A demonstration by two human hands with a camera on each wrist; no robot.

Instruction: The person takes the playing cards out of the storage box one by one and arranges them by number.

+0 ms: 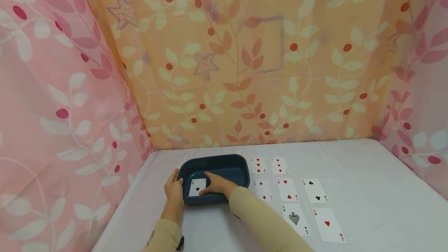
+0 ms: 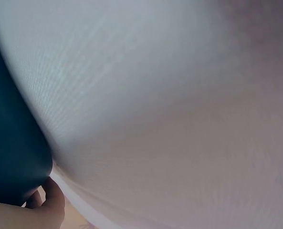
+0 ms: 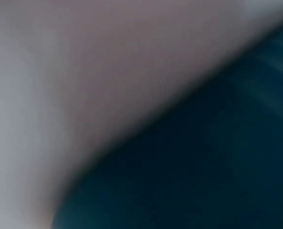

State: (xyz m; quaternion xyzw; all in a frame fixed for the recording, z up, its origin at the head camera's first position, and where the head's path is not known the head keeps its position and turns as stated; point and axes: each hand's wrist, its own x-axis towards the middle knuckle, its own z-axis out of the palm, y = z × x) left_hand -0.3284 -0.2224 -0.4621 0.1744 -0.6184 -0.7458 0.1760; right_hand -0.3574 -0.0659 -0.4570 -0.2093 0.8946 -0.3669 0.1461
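Observation:
A dark blue rectangular tub (image 1: 214, 200) stands on the white-covered table. My left hand (image 1: 174, 190) grips its left side, the thumb at the rim; in the left wrist view, bent fingers (image 2: 55, 195) meet the tub's wall (image 2: 17, 138). Inside, at the left, lies a playing card, the ace of clubs (image 1: 194, 184), face up. My right hand (image 1: 218, 184) reaches into the tub over the front rim, with thumb and fingers spread. Its thumb lies over the card's lower right corner, and the fingertips are beyond the upper right corner. Only blurred tub wall (image 3: 193, 171) shows in the right wrist view.
Face-up cards lie in rows right of the tub: three of hearts (image 1: 258, 165), three of diamonds (image 1: 279, 165), two of diamonds (image 1: 262, 190), two of hearts (image 1: 287, 189), two of clubs (image 1: 315, 190), ace of spades (image 1: 294, 219), ace of hearts (image 1: 328, 224). Patterned curtains (image 1: 241, 88) surround the table.

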